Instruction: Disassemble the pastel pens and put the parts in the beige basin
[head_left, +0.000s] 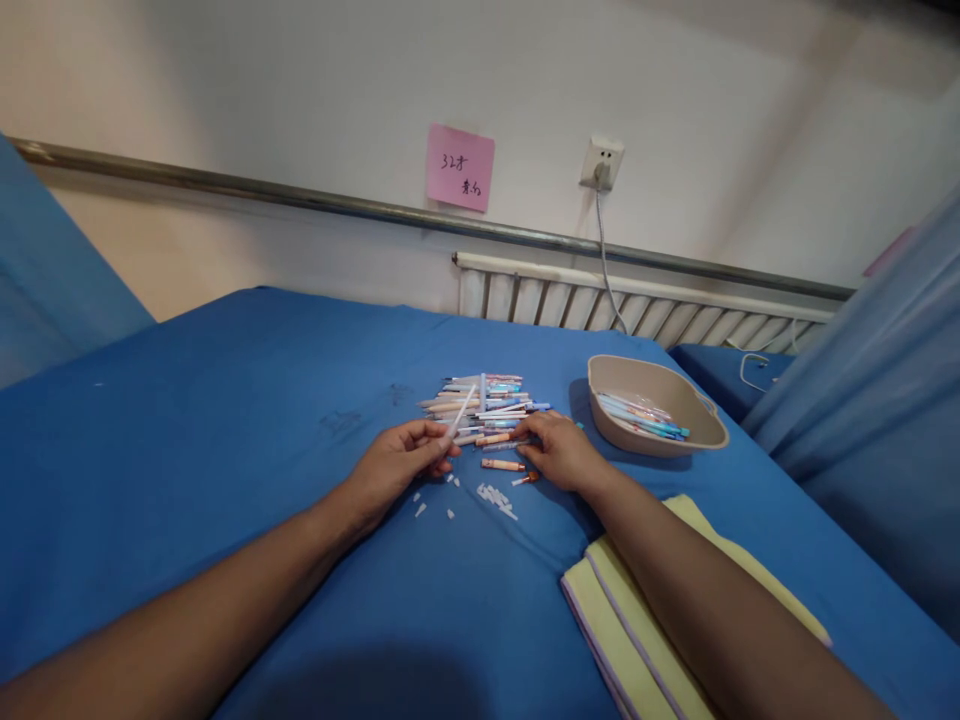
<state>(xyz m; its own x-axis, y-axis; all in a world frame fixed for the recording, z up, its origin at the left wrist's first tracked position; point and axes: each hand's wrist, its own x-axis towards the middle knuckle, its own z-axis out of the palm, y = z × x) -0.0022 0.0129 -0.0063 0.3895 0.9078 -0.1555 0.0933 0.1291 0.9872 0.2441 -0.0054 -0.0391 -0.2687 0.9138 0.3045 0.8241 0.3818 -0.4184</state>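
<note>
Apparently mid-assembly. Left hand (411, 453) pinches white stick (462, 411) at near-left of pen pile (507, 402); right hand (556, 450) at pile's right edge, can't tell if gripping. White tips (495, 497) nearside of pile. Next move likely calls for a matching part.

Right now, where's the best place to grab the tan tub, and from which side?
Probably hold the tub by its rim, at the left and right ends, coming down from above. It sits upright, longer side to side, and its rim stands above the pens inside. The right hand is nearest the left end; the yellow towel crowds the near side.
</note>
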